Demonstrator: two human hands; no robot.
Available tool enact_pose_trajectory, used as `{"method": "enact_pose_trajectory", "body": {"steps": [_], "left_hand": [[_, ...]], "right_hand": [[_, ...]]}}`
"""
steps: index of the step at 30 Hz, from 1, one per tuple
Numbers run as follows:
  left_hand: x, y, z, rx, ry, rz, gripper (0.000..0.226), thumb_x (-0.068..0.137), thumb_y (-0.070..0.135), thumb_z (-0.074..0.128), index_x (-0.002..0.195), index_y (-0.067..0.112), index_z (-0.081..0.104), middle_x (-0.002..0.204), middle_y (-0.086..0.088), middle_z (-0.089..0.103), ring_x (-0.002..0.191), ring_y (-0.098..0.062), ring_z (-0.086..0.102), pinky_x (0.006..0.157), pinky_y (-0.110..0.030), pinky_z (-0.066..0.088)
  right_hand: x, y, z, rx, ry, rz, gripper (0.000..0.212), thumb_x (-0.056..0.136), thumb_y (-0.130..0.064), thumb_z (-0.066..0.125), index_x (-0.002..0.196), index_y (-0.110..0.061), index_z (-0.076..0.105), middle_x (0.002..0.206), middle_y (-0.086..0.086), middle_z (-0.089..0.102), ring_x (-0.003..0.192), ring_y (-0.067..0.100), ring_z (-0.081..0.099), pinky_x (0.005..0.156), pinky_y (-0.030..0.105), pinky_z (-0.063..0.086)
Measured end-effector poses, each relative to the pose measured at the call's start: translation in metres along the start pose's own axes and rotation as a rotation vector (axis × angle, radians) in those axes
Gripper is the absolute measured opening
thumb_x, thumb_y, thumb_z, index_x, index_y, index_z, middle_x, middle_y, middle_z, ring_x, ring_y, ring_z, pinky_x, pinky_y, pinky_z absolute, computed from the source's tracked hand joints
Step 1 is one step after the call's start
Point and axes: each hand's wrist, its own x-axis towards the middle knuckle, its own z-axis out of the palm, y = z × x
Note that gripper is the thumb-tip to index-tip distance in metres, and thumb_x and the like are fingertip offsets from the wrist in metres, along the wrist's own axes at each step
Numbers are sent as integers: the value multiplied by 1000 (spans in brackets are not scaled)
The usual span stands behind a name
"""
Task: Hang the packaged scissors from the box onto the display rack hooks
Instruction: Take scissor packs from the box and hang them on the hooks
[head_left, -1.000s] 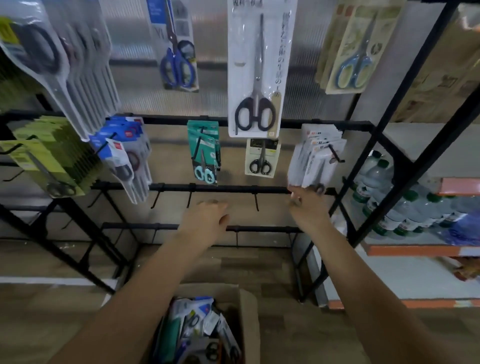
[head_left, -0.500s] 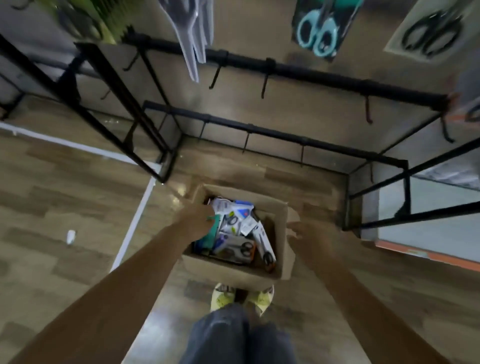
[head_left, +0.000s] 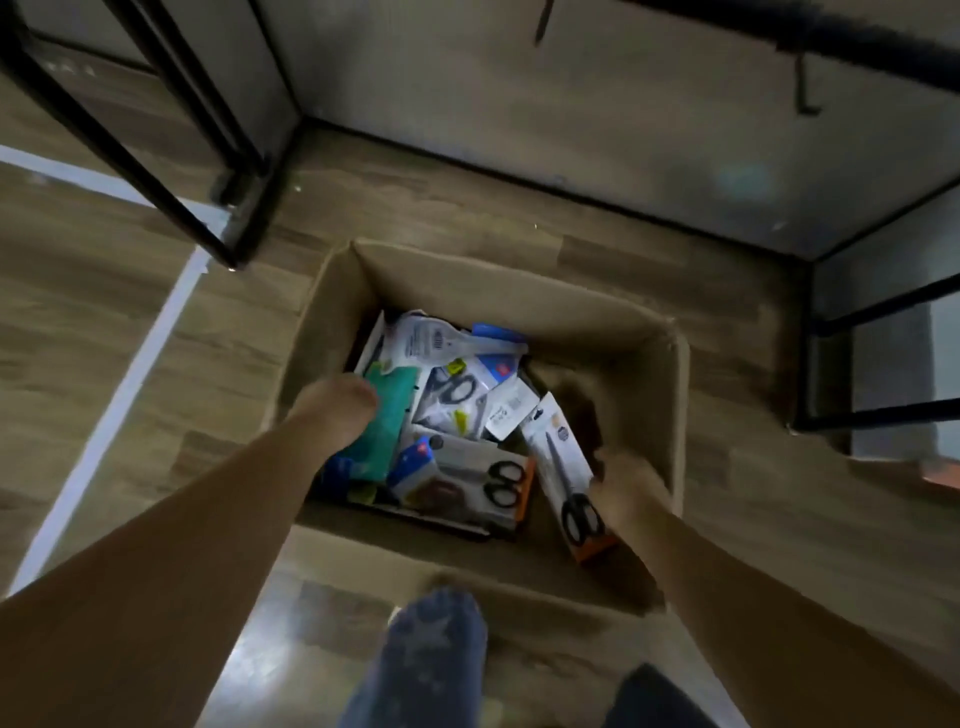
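You are looking straight down into a brown cardboard box (head_left: 519, 296) that sits on the wood floor (head_left: 104, 322). The box is open at the top and its walls stand up on all four sides. Many packs of scissors lie in a messy pile inside it, mostly toward the left and near walls.

Your left hand (head_left: 337, 410) is in the box by the left wall. It rests on a teal pack (head_left: 392, 415), with its fingers curled at the pack's edge; the picture is too blurry to tell if it really grips the pack.

Your right hand (head_left: 626, 486) is by the right wall, near the near right corner. It is touching a long pack with black-handled scissors (head_left: 569, 478) that leans up beside it. You cannot tell if the fingers are closed around this pack.

Between your two hands lies a flat pack with black handles and an orange edge (head_left: 483, 486). There is a dark bare spot of box bottom at the far right corner.

The black rack frame (head_left: 208, 156) stands on the floor just past the box's far left corner. A rack bar with a hook (head_left: 805, 83) crosses the top right. A white line (head_left: 135, 374) runs along the floor to the left. Your knees (head_left: 431, 660) are right by the near wall of the box.
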Motion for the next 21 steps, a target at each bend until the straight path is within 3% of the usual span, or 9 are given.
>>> {"method": "enact_pose_trajectory", "body": {"steps": [2, 4, 6, 8, 9, 11, 14, 17, 21], "left_hand": [[33, 2, 36, -22, 49, 29, 38, 95, 23, 50, 131, 11, 51, 138, -13, 47, 123, -29, 48, 97, -34, 43], [59, 2, 68, -95, 61, 27, 56, 89, 35, 61, 139, 16, 42, 143, -11, 42, 125, -29, 45, 96, -32, 40], [85, 4, 89, -161, 81, 38, 72, 84, 37, 68, 143, 12, 35, 144, -13, 40, 129, -29, 42, 99, -32, 37], [103, 3, 101, -198, 104, 36, 84, 79, 35, 74, 145, 10, 29, 145, -15, 38, 130, -31, 39, 103, -35, 38], [111, -1, 107, -176, 110, 25, 91, 76, 35, 76, 147, 11, 25, 146, -16, 34, 132, -33, 37, 105, -38, 37], [119, -12, 115, -100, 103, -23, 99, 74, 31, 77, 149, 15, 15, 147, -17, 25, 133, -36, 31, 107, -43, 35], [122, -25, 116, -52, 106, -85, 87, 79, 17, 69, 147, 10, 15, 143, -21, 28, 129, -38, 34, 103, -43, 38], [119, -20, 111, 12, 107, -30, 69, 87, 13, 57, 145, 6, 21, 139, -24, 36, 125, -38, 42, 97, -40, 40], [121, -21, 108, 107, 143, 33, 73, 90, 19, 56, 148, 7, 13, 137, -22, 42, 123, -37, 46, 96, -40, 40]], "right_hand": [[43, -1, 22, 92, -63, 9, 65, 88, -14, 59, 144, -13, 26, 135, 15, 46, 121, 30, 49, 94, 36, 45], [75, -4, 39, 245, -132, 66, 83, 82, -12, 68, 147, -10, 17, 139, 18, 41, 125, 35, 44, 96, 38, 42], [97, -3, 49, 297, -127, 126, 65, 83, -10, 66, 138, -6, 34, 130, 17, 49, 117, 32, 50, 87, 37, 44], [105, -2, 55, 330, -77, 127, 24, 89, -13, 57, 112, -8, 55, 102, 9, 58, 89, 22, 58, 73, 31, 47], [106, -2, 57, 321, -26, 88, 8, 90, -15, 54, 96, -12, 58, 91, 5, 58, 78, 18, 56, 67, 29, 46], [104, -1, 55, 278, 128, -45, 13, 90, -18, 53, 77, -20, 50, 79, 0, 54, 65, 12, 50, 54, 23, 39], [91, -4, 49, 364, 348, -137, 13, 85, -9, 51, 87, -21, 47, 74, -12, 44, 66, 8, 46, 51, 19, 35], [86, -18, 50, 568, 336, -152, 26, 82, -1, 52, 91, -25, 49, 78, -15, 48, 77, 10, 52, 59, 23, 42], [117, -52, 58, 567, 321, -178, 19, 82, -2, 54, 97, -9, 63, 98, 8, 66, 98, 30, 59, 78, 29, 44]]}}
